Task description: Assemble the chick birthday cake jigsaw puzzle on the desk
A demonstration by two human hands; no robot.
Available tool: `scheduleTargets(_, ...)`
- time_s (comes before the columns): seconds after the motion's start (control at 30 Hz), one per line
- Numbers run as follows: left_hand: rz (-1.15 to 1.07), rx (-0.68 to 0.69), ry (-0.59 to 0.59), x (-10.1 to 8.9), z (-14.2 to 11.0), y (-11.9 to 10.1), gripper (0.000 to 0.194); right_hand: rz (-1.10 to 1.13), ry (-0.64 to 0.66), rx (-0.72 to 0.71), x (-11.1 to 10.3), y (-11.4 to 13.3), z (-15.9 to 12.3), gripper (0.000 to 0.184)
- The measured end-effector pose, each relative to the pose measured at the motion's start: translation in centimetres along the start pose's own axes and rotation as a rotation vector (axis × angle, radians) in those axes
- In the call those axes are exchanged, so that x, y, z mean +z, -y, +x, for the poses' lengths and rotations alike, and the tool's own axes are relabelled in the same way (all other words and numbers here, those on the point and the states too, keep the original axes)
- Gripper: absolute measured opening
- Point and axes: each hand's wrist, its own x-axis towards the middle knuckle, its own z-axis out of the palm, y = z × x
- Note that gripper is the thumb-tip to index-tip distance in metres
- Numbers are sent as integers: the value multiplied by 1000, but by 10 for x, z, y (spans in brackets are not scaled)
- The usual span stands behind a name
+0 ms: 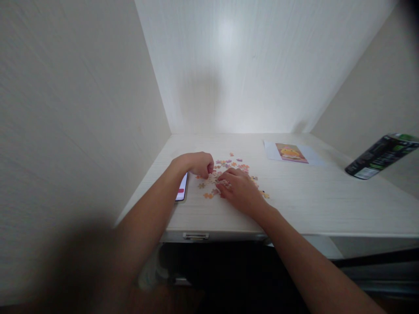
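Several small jigsaw pieces (pixel 240 166), orange, pink and purple, lie scattered on a pale wooden desk (pixel 310 205). My left hand (pixel 196 163) hovers at the left side of the pile, its fingers curled in and pinched on something I cannot make out. My right hand (pixel 237 187) rests on the pieces just to the right, palm down, fingers bent and pressed onto the pieces. The two hands are almost touching at their fingertips. Some pieces are hidden under both hands.
A phone (pixel 182 188) with a lit screen lies partly under my left forearm. A printed picture on a white sheet (pixel 291 153) lies at the back right. A dark can (pixel 381 155) sits at the right. Walls close in on the left, back and right.
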Motion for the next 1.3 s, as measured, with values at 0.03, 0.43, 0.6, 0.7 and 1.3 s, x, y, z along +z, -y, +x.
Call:
scheduleTargets(0.03,8,-4,-2,1,1,0,25,-5,-2,-8,4,2,3,20)
scheduleTargets(0.43,2,-27,-2,-1,-2,2,24,-64,40,-2,13,11,18,23)
scheduleTargets(0.6,-47,35,10,2,1,8,24,-134,48,-20,12,9,16,23)
scheduleTargets(0.7,-63,50,1,3,3,7,25,-185,39,-62,12,7,13,28)
scheduleTargets(1.3,-104,65,-81,-1,-1,3,17,-33,-13,76,12,4,12,21)
